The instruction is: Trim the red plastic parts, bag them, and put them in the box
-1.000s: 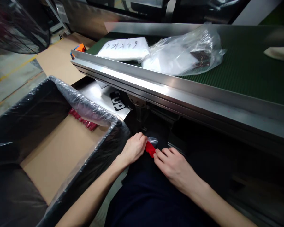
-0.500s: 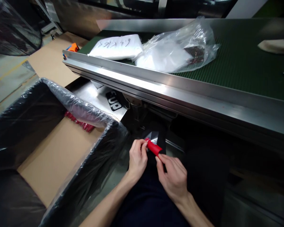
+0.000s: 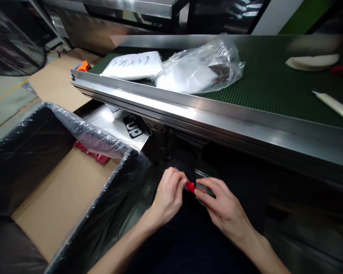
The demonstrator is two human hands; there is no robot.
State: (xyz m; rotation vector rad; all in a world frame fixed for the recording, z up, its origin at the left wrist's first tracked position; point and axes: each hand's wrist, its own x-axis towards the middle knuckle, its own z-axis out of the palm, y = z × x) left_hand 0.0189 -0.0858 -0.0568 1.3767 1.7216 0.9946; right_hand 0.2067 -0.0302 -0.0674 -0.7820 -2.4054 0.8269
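Over my lap, a small red piece [image 3: 191, 186] shows between my two hands; its kind cannot be made out. My left hand [image 3: 169, 194] is closed, pinching its left end between thumb and fingertips. From the other side, my right hand [image 3: 224, 203] has thumb and fingers closed around the right end, where a bit of red sticks out. The fingers cover much of the piece.
A box [image 3: 88, 217] lined with clear film stands at left, red packets [image 3: 91, 153] inside. Ahead, a green conveyor belt [image 3: 263, 89] with a metal edge carries a white packet [image 3: 133, 65], a clear plastic bag [image 3: 200, 72] and pale pieces [image 3: 311, 62]. A fan [image 3: 14, 38] is upper left.
The red piece has turned and is more covered by my fingers; the clear film beside it no longer shows. My right hand has shifted right. The camera view has swung slightly rightward and up.
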